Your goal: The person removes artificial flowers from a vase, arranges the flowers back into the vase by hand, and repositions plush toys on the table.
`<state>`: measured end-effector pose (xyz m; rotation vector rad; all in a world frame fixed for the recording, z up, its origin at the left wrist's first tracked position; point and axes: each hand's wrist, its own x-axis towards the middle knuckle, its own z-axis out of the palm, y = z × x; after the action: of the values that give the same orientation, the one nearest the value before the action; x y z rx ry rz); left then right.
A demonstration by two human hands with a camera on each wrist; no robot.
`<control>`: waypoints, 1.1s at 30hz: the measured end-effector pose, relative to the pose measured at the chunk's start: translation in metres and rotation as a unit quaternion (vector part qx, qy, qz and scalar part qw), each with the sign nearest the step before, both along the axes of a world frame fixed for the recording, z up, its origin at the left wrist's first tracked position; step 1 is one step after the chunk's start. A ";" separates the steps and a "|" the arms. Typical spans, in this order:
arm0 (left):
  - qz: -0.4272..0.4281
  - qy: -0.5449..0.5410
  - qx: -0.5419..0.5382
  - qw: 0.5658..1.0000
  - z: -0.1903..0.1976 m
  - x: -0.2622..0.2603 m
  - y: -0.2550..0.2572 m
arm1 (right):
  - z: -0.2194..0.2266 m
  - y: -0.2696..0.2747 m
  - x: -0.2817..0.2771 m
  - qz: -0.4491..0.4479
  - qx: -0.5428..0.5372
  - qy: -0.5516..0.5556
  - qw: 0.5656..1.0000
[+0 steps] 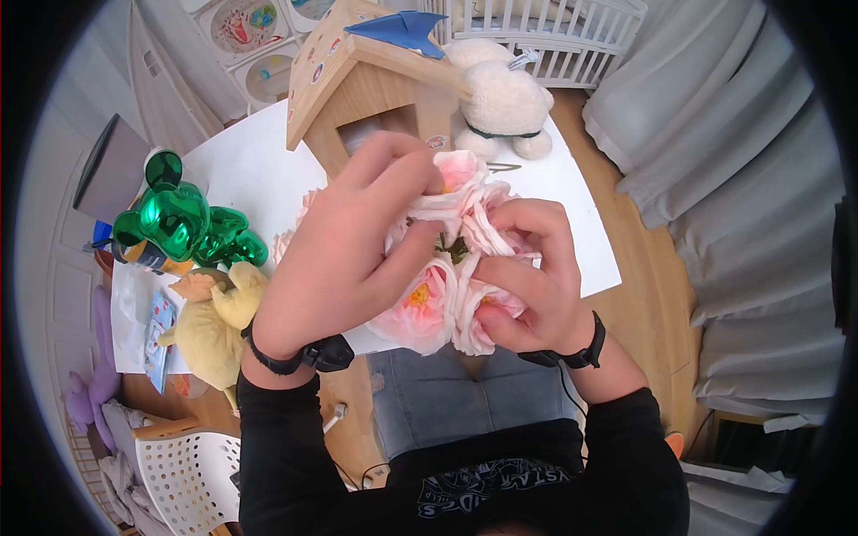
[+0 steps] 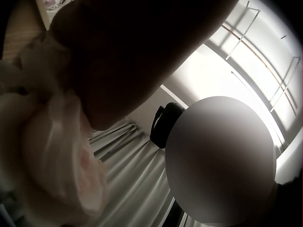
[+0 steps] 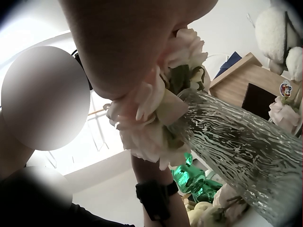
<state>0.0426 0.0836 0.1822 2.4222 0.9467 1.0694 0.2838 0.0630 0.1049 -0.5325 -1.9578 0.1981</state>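
Observation:
A bunch of pale pink flowers point(image 1: 416, 308) with yellow centres is between both hands. In the right wrist view the flowers stand in the mouth of a clear ribbed glass vase point(image 3: 236, 137); from the head, blooms and hands hide it. My left hand point(image 1: 353, 232) reaches over the left side of the bunch, its fingers and thumb pinching at an upper bloom point(image 1: 460, 171). On the right side, my right hand point(image 1: 536, 277) has its fingers and thumb curled round another bloom point(image 1: 487, 304). Green leaves point(image 3: 180, 78) show among the petals.
The white table point(image 1: 581, 232) bears a wooden toy house point(image 1: 331, 98), a white plush toy point(image 1: 505, 98), a shiny green bear figure point(image 1: 179, 214) and a yellow plush toy point(image 1: 210, 326). More loose pink blooms point(image 3: 229, 196) lie behind the vase. A perforated white chair point(image 1: 192, 478) stands lower left.

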 end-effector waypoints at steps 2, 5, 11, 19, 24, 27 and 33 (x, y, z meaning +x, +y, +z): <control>-0.005 0.004 -0.017 1.000 0.001 -0.001 -0.003 | 0.002 -0.002 -0.001 -0.016 -0.009 0.000 1.000; -0.006 0.006 -0.042 0.999 0.007 -0.006 -0.007 | 0.001 -0.004 0.001 -0.018 -0.023 -0.009 1.000; -0.001 0.051 0.002 0.999 0.021 -0.016 -0.019 | -0.012 0.010 0.003 0.041 0.021 0.129 0.991; -0.107 0.050 0.126 0.985 0.023 -0.009 -0.010 | -0.034 0.103 0.025 -0.029 -0.224 0.172 0.959; -0.146 0.066 0.083 0.984 0.016 0.000 -0.010 | -0.053 0.150 0.004 0.136 -0.329 -0.046 0.933; -0.145 0.083 0.067 0.984 0.016 -0.004 -0.007 | -0.035 0.126 -0.014 0.199 -0.429 0.001 0.881; -0.142 0.029 0.013 0.989 0.011 -0.006 -0.003 | -0.090 0.161 -0.010 0.151 -0.601 0.080 0.780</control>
<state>0.0366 0.0809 0.1935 2.5243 0.5821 0.9172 0.2738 0.2239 0.0145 -0.9394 -1.5184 1.7105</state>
